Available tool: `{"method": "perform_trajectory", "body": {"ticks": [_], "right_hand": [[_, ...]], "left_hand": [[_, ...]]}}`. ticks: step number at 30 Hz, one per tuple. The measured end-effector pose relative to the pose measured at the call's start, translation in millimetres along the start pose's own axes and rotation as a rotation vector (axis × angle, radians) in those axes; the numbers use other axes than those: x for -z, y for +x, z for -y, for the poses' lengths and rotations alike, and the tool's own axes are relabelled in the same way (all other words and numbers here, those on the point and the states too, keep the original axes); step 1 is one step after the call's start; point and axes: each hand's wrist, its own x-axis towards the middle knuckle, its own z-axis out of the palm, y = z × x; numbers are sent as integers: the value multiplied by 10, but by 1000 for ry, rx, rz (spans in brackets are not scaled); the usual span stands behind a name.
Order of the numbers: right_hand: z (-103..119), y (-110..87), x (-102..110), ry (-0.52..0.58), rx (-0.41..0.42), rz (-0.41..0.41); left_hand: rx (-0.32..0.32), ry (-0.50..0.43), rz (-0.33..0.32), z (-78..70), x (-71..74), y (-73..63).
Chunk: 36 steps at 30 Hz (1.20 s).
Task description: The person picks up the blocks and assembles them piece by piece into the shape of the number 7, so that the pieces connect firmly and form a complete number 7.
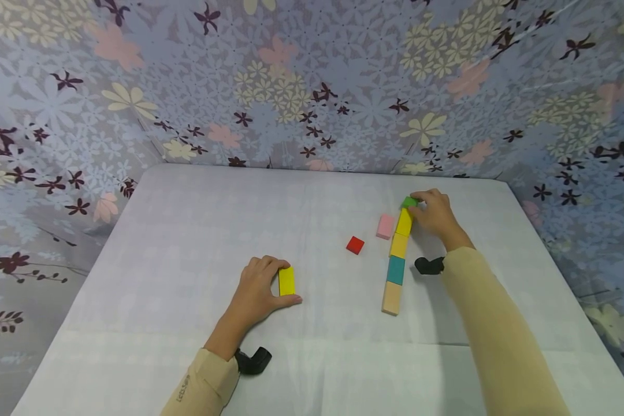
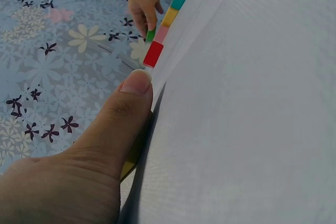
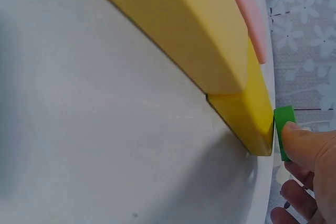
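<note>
In the head view, my right hand [image 1: 435, 215] pinches a small green block [image 1: 409, 202] at the far end of a row of blocks. The right wrist view shows the thumb on the green block [image 3: 285, 129], close by the end of a yellow block [image 3: 249, 119]. From far to near the row holds a bright yellow block [image 1: 404, 222], a duller yellow one [image 1: 398, 245], a teal one [image 1: 396, 270] and a plain wood-coloured one [image 1: 392, 298]. My left hand [image 1: 258, 292] holds another yellow block [image 1: 286, 281] between thumb and fingers; the thumb mostly hides it in the left wrist view.
A pink block [image 1: 385, 226] lies just left of the row. Farther left, between the hands, is a red block [image 1: 355, 245]. All lie on a white-covered table [image 1: 213, 214], with flowered cloth [image 1: 312, 86] behind its far edge. Each wrist has a black device [image 1: 255, 361].
</note>
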Motion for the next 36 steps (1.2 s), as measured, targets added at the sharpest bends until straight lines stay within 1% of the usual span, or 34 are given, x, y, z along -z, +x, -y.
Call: {"method": "perform_trajectory", "body": {"ticks": [10,13,22,31,33,36], "right_hand": [[-33,43,-11,-23,-32,-52],[-54,45,-10,-23,-36,-55],[-135,66,9,22,-47,12],[-167,119,-56,-4,-23,70],[-150,112,-74,-13,-23,59],[-99,69,-104,-23,-1,19]], "left_hand": [[-4,-9,-5,-18,-21,-15],[1,-7,-3,-27,-24,-9],[12,8,15,-59,-27,-10],[10,4,2,-74,-39,-51],[14,7,1,-71,-44,-60],[23,12,3,-73,-44,-76]]}}
